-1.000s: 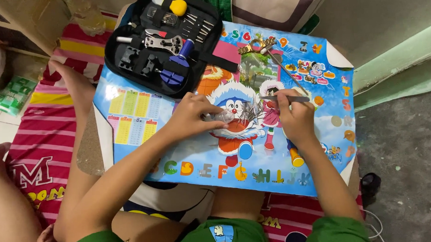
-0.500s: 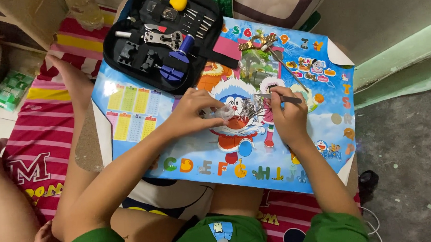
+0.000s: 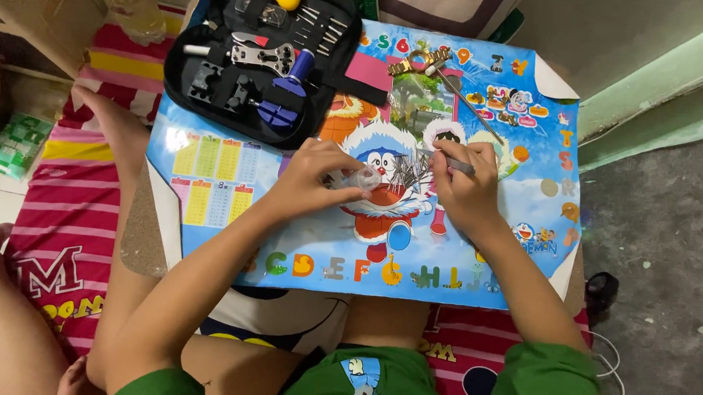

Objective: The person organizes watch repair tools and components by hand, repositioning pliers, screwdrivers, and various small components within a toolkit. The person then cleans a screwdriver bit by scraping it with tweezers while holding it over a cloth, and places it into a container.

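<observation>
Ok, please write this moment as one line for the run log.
left hand: holds small clear container | right hand: holds thin metal tool | between: pile of small metal pins | behind: open black tool case

A poster (image 3: 234, 170) is spread over a small table, and a mat (image 3: 72, 230) lies beneath it on the floor. An open tool case (image 3: 261, 60) is set on the poster's far left corner, with a watch band (image 3: 413, 63) just right of it. Near the middle, a small clear container (image 3: 364, 177) is held by the left hand (image 3: 312, 179), and a thin tool (image 3: 455, 164) by the right hand (image 3: 464, 190), a heap of pins (image 3: 405, 172) lying between them
</observation>
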